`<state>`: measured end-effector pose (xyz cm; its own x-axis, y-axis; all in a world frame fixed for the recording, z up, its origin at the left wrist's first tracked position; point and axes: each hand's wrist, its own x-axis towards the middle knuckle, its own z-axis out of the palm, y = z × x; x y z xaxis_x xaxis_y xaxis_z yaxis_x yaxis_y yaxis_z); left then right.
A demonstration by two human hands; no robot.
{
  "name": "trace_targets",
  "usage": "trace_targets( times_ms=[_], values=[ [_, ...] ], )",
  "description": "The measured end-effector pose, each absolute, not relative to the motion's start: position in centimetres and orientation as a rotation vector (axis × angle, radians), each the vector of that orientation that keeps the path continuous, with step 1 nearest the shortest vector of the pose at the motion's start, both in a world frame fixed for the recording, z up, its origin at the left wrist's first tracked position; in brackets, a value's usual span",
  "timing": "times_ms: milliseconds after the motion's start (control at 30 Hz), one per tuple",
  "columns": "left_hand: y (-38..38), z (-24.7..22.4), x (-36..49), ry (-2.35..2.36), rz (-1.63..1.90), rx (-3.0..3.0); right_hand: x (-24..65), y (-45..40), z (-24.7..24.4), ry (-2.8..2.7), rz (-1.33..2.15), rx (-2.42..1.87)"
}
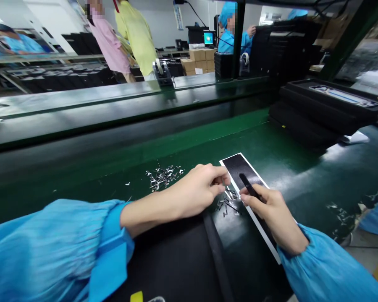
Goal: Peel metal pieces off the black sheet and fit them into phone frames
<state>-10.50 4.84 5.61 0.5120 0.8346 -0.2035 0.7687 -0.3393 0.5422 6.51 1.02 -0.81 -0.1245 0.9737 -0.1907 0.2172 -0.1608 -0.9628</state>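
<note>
Pinches slim black tool (250, 187) betw. thumb & fingers of R hand (272, 207) over white-bordered black sheet (235, 165), laid slantwise toward near edge of green surface (192, 150). Curls fingers of L hand (208, 183) just beside sheet's L edge, nr. small scraps (228, 204); can't tell if pinching anything. Works w/ 2nd scrap heap (164, 177) farther L, black pad (176, 256) at surface's near edge.

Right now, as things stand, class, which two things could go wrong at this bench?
First, the dark tool in the right hand angles over the white-edged sheet, so a slip might scratch it. Second, small scraps lie at the sheet's edge near the left hand, so a careless brush could scatter them across it.
</note>
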Motion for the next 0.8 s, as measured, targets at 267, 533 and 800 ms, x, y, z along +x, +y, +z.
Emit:
trace_targets(
  times_ms=[267, 533, 800],
  values=[
    [2.0, 6.5, -8.9, 1.162, 0.225, 1.992, 7.2, -1.8, 0.9, -1.105, 1.582, -1.245],
    [-0.4, 4.9, -6.0, 0.905, 0.234, 2.461, 9.7, -4.0, 0.6, -0.989, 1.596, -1.247],
    [-0.7, 3.3, -4.1, 1.102, -0.052, 2.017, 13.0, -5.9, -0.6, -1.349, 1.074, -1.401]
  ],
)
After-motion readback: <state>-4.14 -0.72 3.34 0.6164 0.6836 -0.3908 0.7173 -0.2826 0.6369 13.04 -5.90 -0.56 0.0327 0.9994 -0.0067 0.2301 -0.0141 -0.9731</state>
